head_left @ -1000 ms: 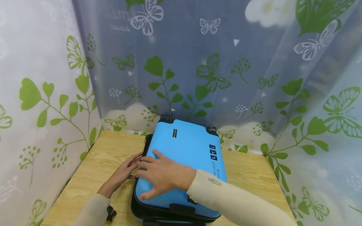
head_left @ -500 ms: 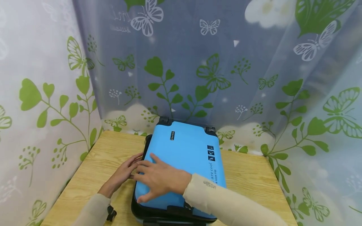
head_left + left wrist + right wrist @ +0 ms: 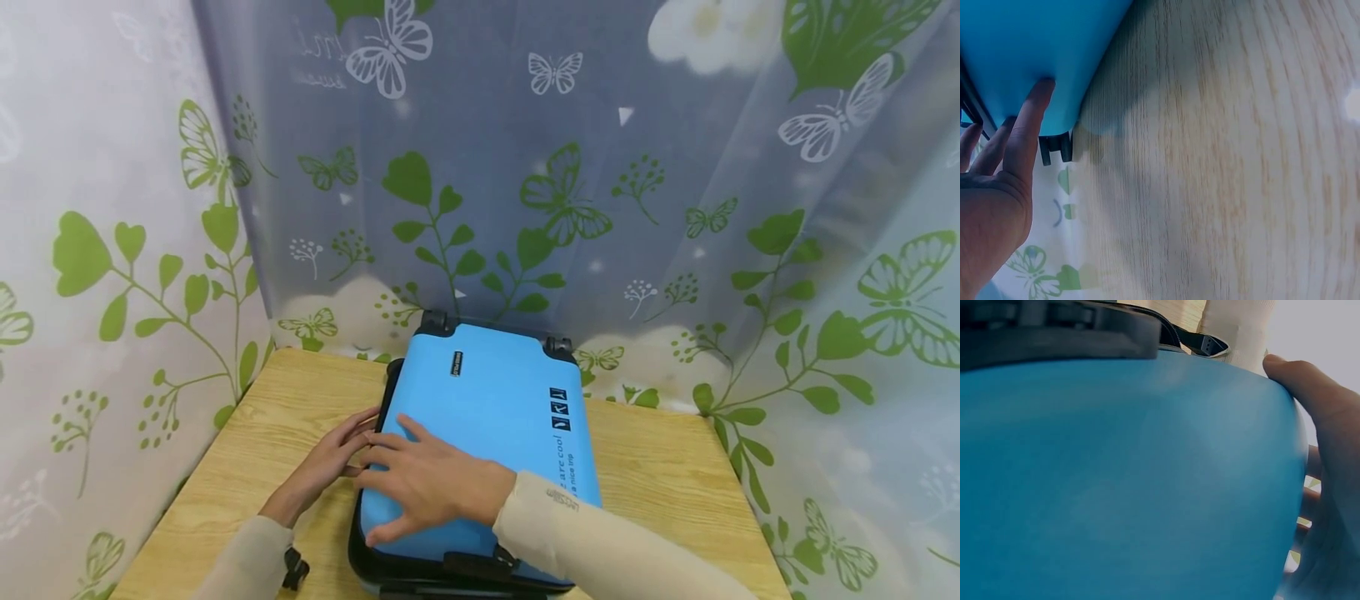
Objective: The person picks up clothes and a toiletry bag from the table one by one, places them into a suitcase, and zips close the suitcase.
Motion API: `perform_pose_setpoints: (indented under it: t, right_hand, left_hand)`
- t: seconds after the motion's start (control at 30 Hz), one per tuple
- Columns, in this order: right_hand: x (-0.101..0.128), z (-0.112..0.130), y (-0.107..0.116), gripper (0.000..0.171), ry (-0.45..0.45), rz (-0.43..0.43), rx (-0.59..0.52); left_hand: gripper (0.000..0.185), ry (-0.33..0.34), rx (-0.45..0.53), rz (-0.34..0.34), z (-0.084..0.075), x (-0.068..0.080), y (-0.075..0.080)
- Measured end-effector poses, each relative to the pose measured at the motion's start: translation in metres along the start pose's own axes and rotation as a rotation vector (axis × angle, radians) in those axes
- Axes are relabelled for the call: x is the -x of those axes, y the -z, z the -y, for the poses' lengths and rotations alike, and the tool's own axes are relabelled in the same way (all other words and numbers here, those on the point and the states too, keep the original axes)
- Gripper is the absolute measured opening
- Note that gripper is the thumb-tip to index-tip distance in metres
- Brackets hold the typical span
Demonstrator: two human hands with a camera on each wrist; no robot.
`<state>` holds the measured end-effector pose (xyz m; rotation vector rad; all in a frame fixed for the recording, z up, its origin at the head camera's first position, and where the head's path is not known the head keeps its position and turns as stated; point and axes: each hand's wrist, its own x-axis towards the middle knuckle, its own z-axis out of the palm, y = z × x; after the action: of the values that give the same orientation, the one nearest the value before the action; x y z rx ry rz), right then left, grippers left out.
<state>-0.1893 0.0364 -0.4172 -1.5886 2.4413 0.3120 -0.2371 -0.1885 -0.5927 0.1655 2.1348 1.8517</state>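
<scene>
Right hand (image 3: 431,483) presses flat, fingers spread, on the blue suitcase (image 3: 495,417) lying on the table (image 3: 660,475), left hand (image 3: 330,462) with straight fingers at its left edge beside it; fingers risk being pinched at the seam.

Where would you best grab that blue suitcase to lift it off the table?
Probably by the black handle on the near edge of the suitcase, coming from the person's side. The case lies flat on the table, and its wide smooth lid, where the right hand rests, offers nothing to curl fingers round.
</scene>
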Motion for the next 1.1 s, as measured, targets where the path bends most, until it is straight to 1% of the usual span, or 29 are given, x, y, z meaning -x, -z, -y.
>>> perform_pose_setpoints:
  t: [0.27,0.5,0.6,0.73,0.83,0.93,1.1]
  right_hand:
    - [0.009,-0.003,-0.004,0.068,0.032,-0.031,-0.026]
    - [0.021,-0.007,-0.007,0.069,0.06,-0.074,-0.043]
    - [0.028,-0.008,-0.01,0.068,0.077,-0.098,-0.057]
    - [0.038,-0.009,-0.014,0.067,0.098,-0.135,-0.073]
    - [0.044,-0.01,-0.017,0.066,0.109,-0.157,-0.084]
    - [0.05,-0.01,-0.019,0.066,0.115,-0.171,-0.097]
    - [0.065,-0.012,-0.024,0.062,0.107,-0.208,-0.131]
  left_hand:
    - [0.058,0.014,-0.011,-0.006,0.0,0.0,-0.001]
    - [0.058,-0.011,0.004,-0.005,-0.001,0.0,0.0]
    - [0.059,-0.013,-0.008,-0.006,-0.001,-0.001,-0.001]
    - [0.06,-0.04,-0.05,-0.002,-0.003,-0.003,0.0]
    - [0.06,-0.076,-0.098,0.004,-0.005,-0.004,0.003]
    - [0.058,-0.098,-0.128,0.005,-0.009,-0.005,0.005]
    - [0.057,-0.115,-0.139,0.007,-0.017,-0.004,0.008]
